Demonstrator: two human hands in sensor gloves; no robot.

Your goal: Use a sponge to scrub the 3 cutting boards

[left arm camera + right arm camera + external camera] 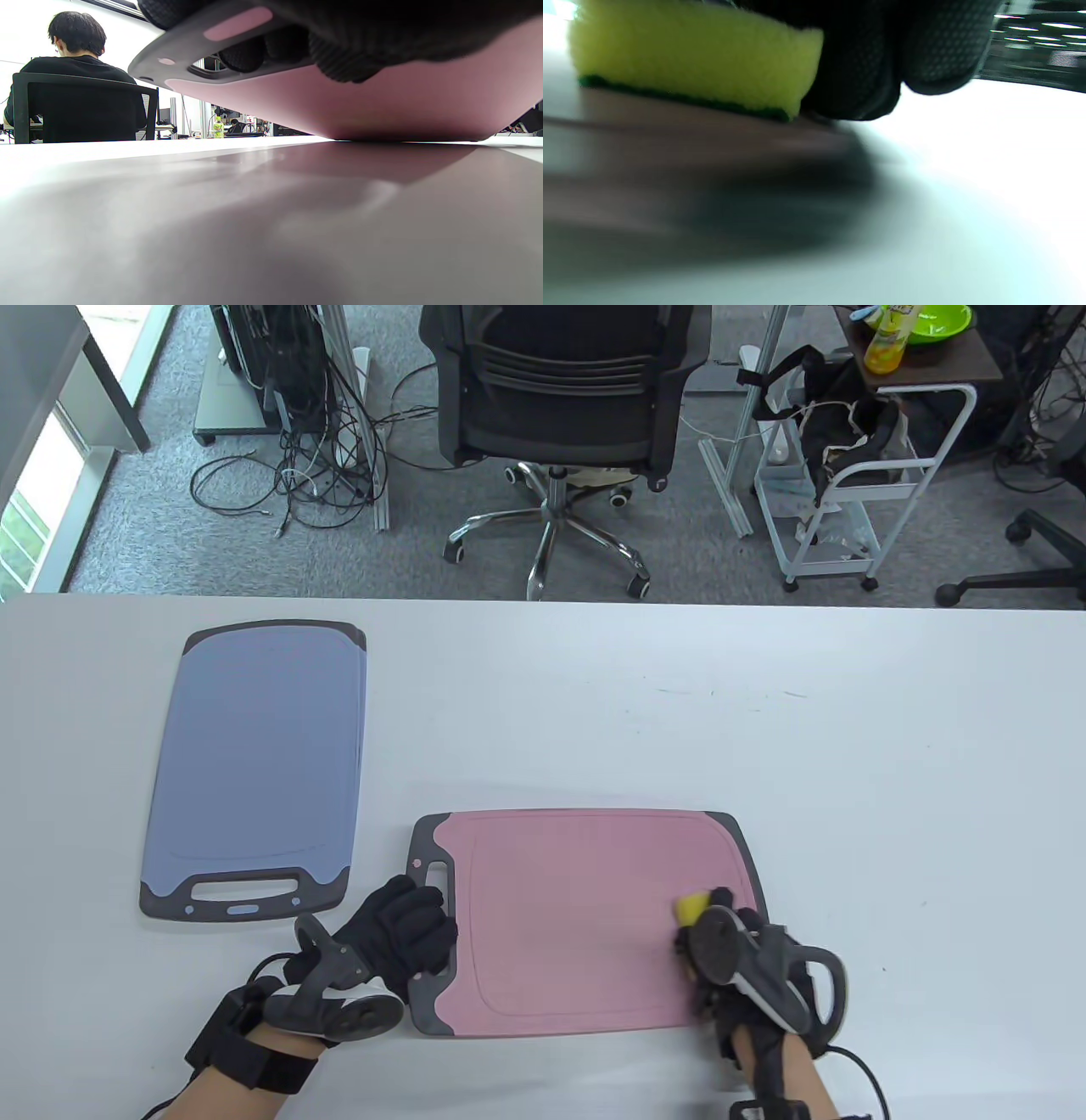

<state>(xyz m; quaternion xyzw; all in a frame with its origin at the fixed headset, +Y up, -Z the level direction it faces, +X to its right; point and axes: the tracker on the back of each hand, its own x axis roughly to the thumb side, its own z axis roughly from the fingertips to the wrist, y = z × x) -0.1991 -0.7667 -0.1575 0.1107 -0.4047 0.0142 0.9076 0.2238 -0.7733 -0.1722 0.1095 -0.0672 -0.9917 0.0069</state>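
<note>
A pink cutting board (577,916) with a dark grey rim lies near the table's front edge. My left hand (407,925) grips its handle end. In the left wrist view that end of the pink board (382,110) is tilted up off the table, and my fingers (339,63) curl through the handle slot. My right hand (721,933) holds a yellow sponge (691,906) against the board's right part. The sponge (691,55) shows its green scouring side down, with gloved fingers (857,63) beside it. A blue cutting board (254,763) lies flat at the left; a second edge peeks out beneath it.
The white table (764,712) stretches bare to the right and behind the boards. Beyond its far edge stand an office chair (564,390), a white cart (848,475) and floor cables (288,475). A seated person (76,63) and a bottle (218,127) appear in the distance.
</note>
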